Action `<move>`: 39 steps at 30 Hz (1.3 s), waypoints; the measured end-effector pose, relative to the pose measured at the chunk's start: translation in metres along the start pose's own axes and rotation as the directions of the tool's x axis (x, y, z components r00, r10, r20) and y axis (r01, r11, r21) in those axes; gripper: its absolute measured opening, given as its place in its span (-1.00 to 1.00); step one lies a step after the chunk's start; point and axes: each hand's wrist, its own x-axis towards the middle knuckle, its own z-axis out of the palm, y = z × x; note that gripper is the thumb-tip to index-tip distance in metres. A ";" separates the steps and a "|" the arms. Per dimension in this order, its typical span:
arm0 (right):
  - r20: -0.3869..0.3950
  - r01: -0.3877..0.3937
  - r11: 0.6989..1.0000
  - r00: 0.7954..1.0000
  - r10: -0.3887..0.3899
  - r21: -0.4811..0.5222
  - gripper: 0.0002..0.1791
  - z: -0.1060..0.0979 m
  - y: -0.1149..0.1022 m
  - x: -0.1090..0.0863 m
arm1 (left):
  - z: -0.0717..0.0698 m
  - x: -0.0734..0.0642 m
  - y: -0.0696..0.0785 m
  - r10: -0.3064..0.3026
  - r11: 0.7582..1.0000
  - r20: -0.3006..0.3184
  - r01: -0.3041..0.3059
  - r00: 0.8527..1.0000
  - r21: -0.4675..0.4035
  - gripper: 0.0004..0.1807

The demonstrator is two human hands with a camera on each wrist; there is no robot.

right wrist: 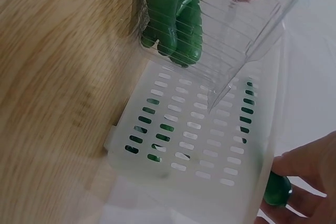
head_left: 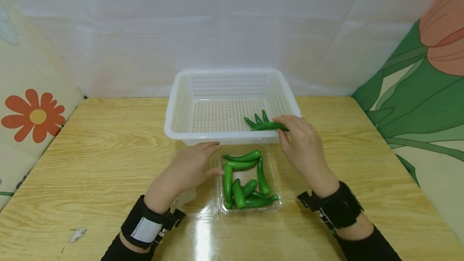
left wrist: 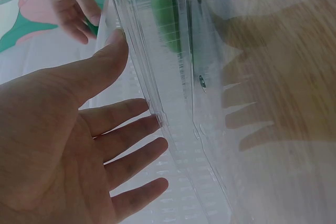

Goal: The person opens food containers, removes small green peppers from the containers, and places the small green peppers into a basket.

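My right hand [head_left: 303, 142] pinches a green chili pepper [head_left: 269, 126] by one end, over the front right rim of a white plastic basket [head_left: 195, 135]. Behind that pepper, a few more green peppers [head_left: 257, 119] lie in the basket's right front corner. In the right wrist view, the held pepper's rounded end [right wrist: 277, 189] pokes out between thumb and fingers. My left hand [head_left: 188, 166], fingers extended, is at the left edge of a clear plastic box [head_left: 275, 172] holding several green peppers [head_left: 237, 192]. In the left wrist view its fingers [left wrist: 131, 140] are spread beside the clear plastic wall.
The box stands directly in front of the basket on a wooden table [head_left: 119, 144]. Its clear lid [head_left: 197, 202] seems to lie folded out at the left. A white sheet [head_left: 145, 31] hangs behind, with flower-printed panels [head_left: 417, 104] at both sides.
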 end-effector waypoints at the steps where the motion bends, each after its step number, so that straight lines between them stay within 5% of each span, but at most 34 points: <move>1: 0.000 0.001 1.000 1.000 -0.001 0.000 -0.62 0.000 0.000 0.000 | 0.000 0.000 0.000 -0.001 1.000 0.001 0.001 1.000 0.001 -0.17; 39: -0.017 0.007 1.000 1.000 -0.007 -0.006 -0.61 -0.002 -0.001 0.000 | 0.000 0.000 0.000 0.003 1.000 -0.001 -0.003 1.000 0.005 -0.17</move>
